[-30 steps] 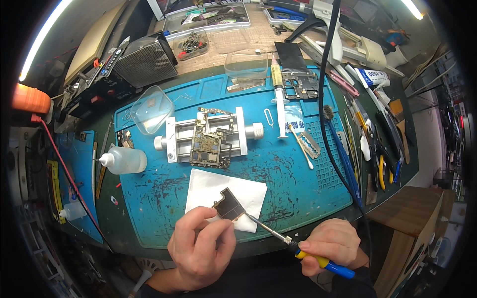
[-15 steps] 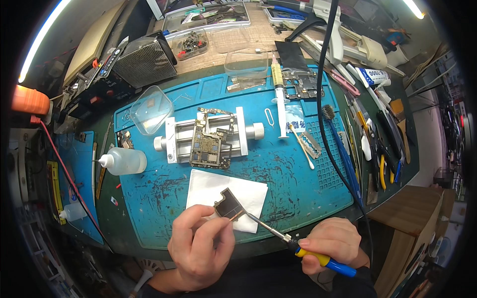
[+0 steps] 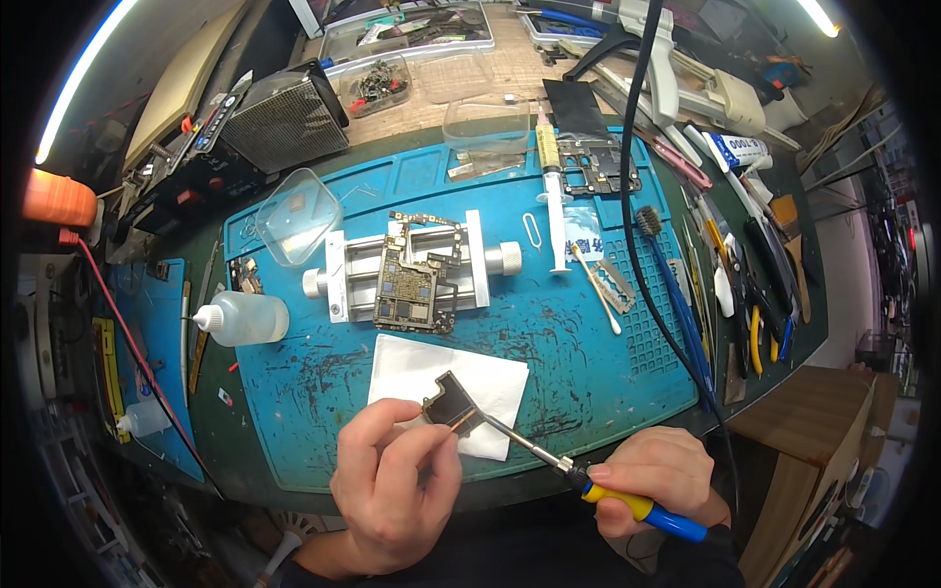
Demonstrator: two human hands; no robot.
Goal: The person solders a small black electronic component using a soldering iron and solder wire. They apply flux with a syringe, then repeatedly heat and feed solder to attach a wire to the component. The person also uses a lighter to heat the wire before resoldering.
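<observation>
My left hand (image 3: 397, 485) pinches a small dark circuit board (image 3: 452, 402) by its near edge, above a folded white tissue (image 3: 500, 377). The fist of my right hand (image 3: 659, 480) is wrapped round the yellow and blue handle of a soldering iron (image 3: 534, 448). Its metal shaft slants up to the left, and the tip meets the board's right edge. Beyond the tissue, a larger gold-toned circuit board (image 3: 407, 279) lies across a silver clamp holder (image 3: 477, 257).
A blue work mat (image 3: 323, 412) covers the bench. A squeeze bottle (image 3: 250, 318) and clear tray (image 3: 299, 218) stand left. To the right lie a syringe (image 3: 555, 220), cotton swab (image 3: 600, 294), razor blade (image 3: 617, 284) and brush (image 3: 676, 294). A black cable (image 3: 637, 206) hangs across.
The iron's tip has shifted very slightly left and up along the board's edge. Both hands stay almost where they were, with their grips the same.
</observation>
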